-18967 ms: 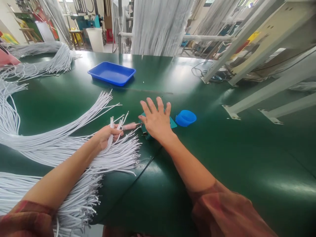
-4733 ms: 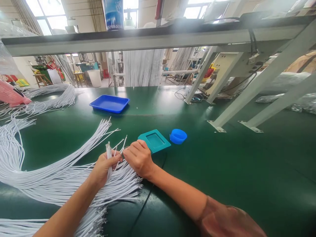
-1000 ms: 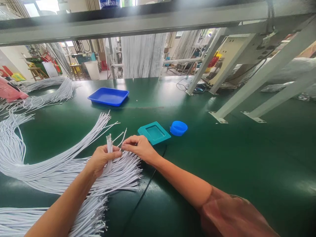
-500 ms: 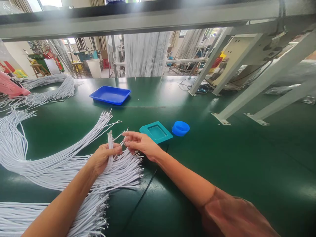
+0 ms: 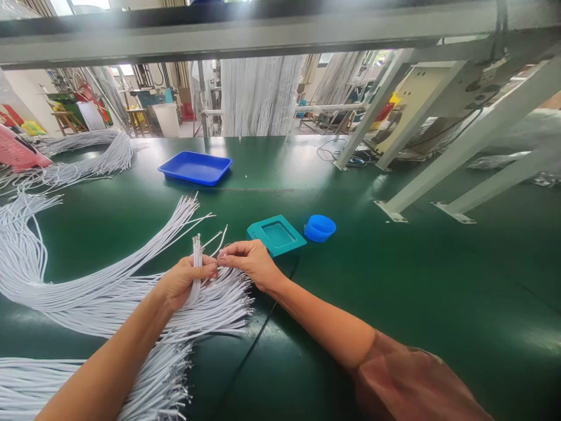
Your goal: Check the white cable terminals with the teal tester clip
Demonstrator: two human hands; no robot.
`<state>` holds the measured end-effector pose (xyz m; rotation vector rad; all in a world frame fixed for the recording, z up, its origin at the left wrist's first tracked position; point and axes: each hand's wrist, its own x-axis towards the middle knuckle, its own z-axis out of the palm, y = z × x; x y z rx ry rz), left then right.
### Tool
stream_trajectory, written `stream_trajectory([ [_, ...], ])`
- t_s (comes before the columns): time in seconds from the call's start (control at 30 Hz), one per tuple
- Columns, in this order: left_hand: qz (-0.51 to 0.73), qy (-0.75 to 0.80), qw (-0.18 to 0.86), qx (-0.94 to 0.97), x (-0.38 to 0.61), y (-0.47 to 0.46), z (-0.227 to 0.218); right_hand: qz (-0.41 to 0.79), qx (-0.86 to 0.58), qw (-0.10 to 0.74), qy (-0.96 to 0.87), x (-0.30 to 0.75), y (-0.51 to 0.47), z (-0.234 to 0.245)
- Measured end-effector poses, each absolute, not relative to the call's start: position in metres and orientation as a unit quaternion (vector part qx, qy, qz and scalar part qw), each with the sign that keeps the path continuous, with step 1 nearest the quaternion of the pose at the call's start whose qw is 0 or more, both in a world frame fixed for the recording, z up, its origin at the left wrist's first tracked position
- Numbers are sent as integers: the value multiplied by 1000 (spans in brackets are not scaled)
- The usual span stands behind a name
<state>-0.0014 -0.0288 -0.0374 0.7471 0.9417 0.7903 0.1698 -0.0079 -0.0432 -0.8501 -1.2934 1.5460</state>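
Observation:
My left hand (image 5: 182, 282) is closed round a small bunch of white cables (image 5: 197, 251) whose ends stand upright above the fist. My right hand (image 5: 248, 263) is right beside it, thumb and fingers pinched on the end of a single white cable that touches the bunch. Both hands rest over a big fan of white cables (image 5: 131, 292) spread on the green table (image 5: 394, 280). A teal square tray (image 5: 276, 234) and a small blue round cup (image 5: 319, 227) lie just beyond my right hand.
A blue rectangular tray (image 5: 195, 167) sits farther back. More white cable bundles (image 5: 83, 164) curve at the far left by a pink object (image 5: 17, 155). Slanted white frame legs (image 5: 421, 181) stand on the table's right. Cables hang behind the table (image 5: 258, 96).
My right hand has drawn in closer to my left hand and closed its pinch on a cable end. The left hand keeps its bunch and has barely moved.

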Motion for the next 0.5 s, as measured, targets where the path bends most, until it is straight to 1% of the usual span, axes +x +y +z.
stream_trajectory([
  [0.17, 366, 416, 766, 327, -2, -28, -40, 657, -344, 470, -478, 165, -10, -45],
  [0.27, 374, 420, 763, 319, -1, -28, -40, 670, -345, 447, -482, 167, -8, -44],
  [0.33, 378, 430, 755, 320, -1, -27, -38, 658, -337, 427, -521, 171, -5, -42],
  [0.4, 379, 441, 741, 335, 0, -28, -36, 608, -329, 415, -591, 177, -2, -37],
  [0.5, 371, 463, 712, 376, 3, -30, -32, 475, -338, 401, -706, 185, 0, -28],
])
